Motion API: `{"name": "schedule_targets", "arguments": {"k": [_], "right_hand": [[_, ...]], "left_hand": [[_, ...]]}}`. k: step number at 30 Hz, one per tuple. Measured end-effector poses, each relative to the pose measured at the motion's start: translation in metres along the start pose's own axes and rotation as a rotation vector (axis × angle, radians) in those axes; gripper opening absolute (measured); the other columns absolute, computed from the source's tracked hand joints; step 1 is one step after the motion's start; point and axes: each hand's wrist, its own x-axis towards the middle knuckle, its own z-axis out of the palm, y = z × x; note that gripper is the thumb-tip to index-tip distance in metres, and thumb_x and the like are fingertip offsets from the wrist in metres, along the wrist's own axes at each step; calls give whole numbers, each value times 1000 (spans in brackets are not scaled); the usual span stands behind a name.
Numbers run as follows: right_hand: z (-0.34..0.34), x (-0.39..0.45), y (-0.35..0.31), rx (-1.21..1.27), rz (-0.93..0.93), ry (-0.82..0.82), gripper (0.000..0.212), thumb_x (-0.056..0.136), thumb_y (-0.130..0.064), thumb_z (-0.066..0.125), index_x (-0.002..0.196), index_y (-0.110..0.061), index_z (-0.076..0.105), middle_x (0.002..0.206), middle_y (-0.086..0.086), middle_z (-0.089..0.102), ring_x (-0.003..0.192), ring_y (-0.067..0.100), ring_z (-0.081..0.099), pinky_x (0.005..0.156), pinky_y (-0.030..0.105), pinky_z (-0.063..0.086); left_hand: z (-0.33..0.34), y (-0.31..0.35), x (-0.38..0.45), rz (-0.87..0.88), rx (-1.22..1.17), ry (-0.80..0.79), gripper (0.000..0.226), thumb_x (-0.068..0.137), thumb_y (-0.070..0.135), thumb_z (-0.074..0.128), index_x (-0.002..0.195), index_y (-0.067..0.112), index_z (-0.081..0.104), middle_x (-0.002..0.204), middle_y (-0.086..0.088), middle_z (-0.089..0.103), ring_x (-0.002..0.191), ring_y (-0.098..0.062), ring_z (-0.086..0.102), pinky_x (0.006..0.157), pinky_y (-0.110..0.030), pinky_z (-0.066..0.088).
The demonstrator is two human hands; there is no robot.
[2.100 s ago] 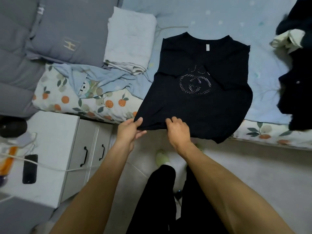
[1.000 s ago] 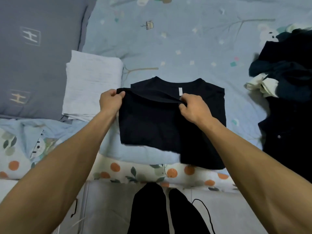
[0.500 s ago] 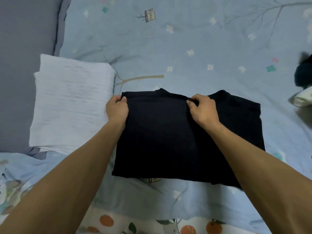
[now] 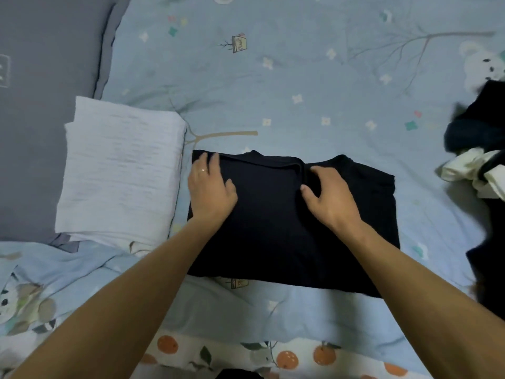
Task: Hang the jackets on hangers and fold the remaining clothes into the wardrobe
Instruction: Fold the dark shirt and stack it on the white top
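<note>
In the head view, a black shirt (image 4: 295, 228) lies folded in the middle of the frame on a bed covered with a light blue sheet (image 4: 287, 86), which has small flowers, a bare tree and a little house printed on it. The shirt is folded to a wide rectangle, and its upper edge shows a doubled layer with the collar part just above it. The left hand (image 4: 210, 187) lies flat on the left part of the shirt, near its upper left corner; its grip is released, the fingers are straight and pressed on the cloth, and a ring is seen on one finger. The right hand (image 4: 328, 195) rests on the shirt right of the middle, at the end of the folded layer; its fingers are spread and only a little bent, so this grip is also released and it holds nothing. Both forearms come from the lower edge of the frame. Just beside the shirt, at the left, lies a white folded cloth (image 4: 120, 170), partly on a grey pillow (image 4: 46, 105) that fills the upper left of the frame. At the right edge there is a pile of dark clothes (image 4: 481, 127) with a cream piece (image 4: 470, 168) among them, well apart from the shirt. Along the bottom a second cover (image 4: 287, 356) with oranges and leaves is seen, and at the lower left a blue cloth (image 4: 41, 283) with a cartoon print.
</note>
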Motion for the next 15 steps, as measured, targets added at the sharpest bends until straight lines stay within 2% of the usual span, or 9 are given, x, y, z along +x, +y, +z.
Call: {"name": "schedule_targets", "arguments": {"k": [2,5,7,8,10,12,15], "right_hand": [[-14,-32,21,-93,-139,-26,53,93,-38,58,137,-9,51,138,8,51,126,27,49,103,38,44],[-22,-69,52,-285,-383,-237,77,84,-64,49,141,-12,51,146,9,47,134,27,44,110,42,40],[-24,-86,79,-381,-458,-342,87,79,-72,48,144,-13,48,151,11,41,140,28,37,116,42,33],[-25,-91,90,-401,-471,-343,86,79,-70,50,143,-13,49,151,12,41,141,29,37,116,42,32],[-29,-98,108,-389,-479,-268,69,84,-58,54,134,-11,58,141,13,52,132,32,49,109,45,43],[-34,-101,114,-313,-463,-143,46,92,-46,50,114,-11,69,120,9,65,112,30,62,90,44,55],[-46,-94,113,-132,-314,-57,35,98,-36,42,91,-12,67,90,2,67,86,27,63,73,40,52]], "left_hand": [[10,20,-23,178,51,-84,55,90,21,59,142,6,46,153,-20,34,141,-39,29,118,-49,23],[29,43,-47,314,67,-221,43,93,22,58,135,10,56,152,-17,37,140,-35,32,119,-46,21],[41,61,-57,375,72,-242,42,92,18,58,134,12,58,151,-17,39,139,-34,34,118,-45,22],[48,67,-60,410,73,-248,44,91,14,58,134,12,57,150,-18,40,138,-35,35,118,-46,24],[59,78,-61,481,99,-279,55,86,5,57,140,13,52,151,-19,38,138,-37,35,117,-49,26],[67,88,-59,536,167,-322,67,84,1,54,148,18,42,153,-19,34,141,-39,30,118,-50,24],[73,102,-48,575,243,-361,77,85,4,52,154,24,27,155,-15,31,143,-38,24,119,-49,22]]}}
